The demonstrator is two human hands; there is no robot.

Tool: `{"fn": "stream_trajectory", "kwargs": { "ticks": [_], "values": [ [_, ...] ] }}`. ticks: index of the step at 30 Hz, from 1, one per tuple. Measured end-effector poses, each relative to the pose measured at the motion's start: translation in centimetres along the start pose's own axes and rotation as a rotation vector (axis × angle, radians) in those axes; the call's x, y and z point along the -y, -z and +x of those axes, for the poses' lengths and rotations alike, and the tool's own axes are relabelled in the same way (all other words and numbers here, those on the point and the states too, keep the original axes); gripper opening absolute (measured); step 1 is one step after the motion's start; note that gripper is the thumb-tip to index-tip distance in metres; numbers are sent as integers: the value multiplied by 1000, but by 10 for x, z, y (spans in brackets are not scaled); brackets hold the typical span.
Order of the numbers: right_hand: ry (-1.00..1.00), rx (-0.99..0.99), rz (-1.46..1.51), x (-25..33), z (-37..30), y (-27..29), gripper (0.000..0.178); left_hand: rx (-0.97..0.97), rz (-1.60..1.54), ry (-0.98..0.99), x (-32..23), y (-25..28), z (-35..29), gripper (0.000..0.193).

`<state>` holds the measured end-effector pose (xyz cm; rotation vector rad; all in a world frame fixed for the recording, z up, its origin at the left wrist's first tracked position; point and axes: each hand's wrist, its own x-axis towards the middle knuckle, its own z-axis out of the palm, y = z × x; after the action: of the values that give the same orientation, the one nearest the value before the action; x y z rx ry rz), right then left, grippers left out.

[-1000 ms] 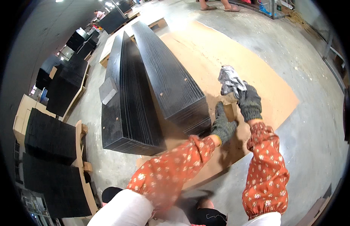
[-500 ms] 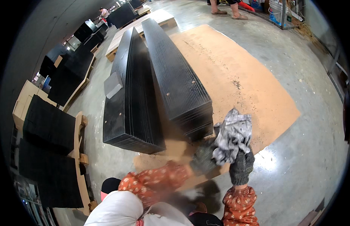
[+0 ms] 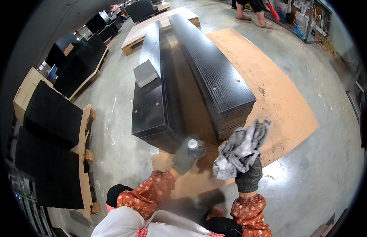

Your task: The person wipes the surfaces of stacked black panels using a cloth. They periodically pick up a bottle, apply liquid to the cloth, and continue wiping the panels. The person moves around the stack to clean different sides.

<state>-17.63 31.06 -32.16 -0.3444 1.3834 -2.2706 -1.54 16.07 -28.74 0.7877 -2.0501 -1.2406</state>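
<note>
My right hand [image 3: 250, 175], in a dark grey knit glove, is closed on a crumpled, grey-stained white rag [image 3: 240, 152]. The rag hangs just before the near end of the right stack of long black boards [image 3: 217, 75]. My left hand [image 3: 186, 160], gloved too and a little blurred, is closed around a small dark thing with a round silvery end [image 3: 192, 144], perhaps a can. It is close to the near end of the left stack of black boards [image 3: 152, 114]. A grey square block [image 3: 146, 73] lies on top of that left stack.
Both stacks lie on a brown sheet [image 3: 286, 114] spread over the grey floor. Pallets with black panels [image 3: 53, 114] stand along the left. A bare wooden pallet [image 3: 132, 37] is at the far end. Another person's legs [image 3: 256, 14] and a metal rack [image 3: 308, 23] are at the far right.
My left hand has come away from the rag and moved left, and the silvery round end now shows in it. The rag stays in my right hand. The view has shifted, so the stacks appear further right.
</note>
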Motion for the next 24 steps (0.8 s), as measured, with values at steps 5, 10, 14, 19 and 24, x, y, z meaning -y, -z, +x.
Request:
{"fn": "stream_trajectory", "kwargs": {
  "ticks": [5, 10, 14, 19, 24],
  "values": [
    [128, 158, -352, -7, -15, 10, 29, -134, 185, 71, 15, 1, -1, 60],
    [-33, 207, -70, -1, -13, 17, 30, -157, 286, -371, -42, 19, -3, 62],
    [399, 303, -723, -20, -9, 34, 44, 126, 389, -610, -64, 2, -1, 70],
    [591, 461, -1184, -30, -11, 52, 48, 380, 152, 35, -66, 1, -26, 75],
    [-329, 253, -265, 60, 2, -32, 80, 331, 247, -61, -57, 7, -20, 65]
  ]
}}
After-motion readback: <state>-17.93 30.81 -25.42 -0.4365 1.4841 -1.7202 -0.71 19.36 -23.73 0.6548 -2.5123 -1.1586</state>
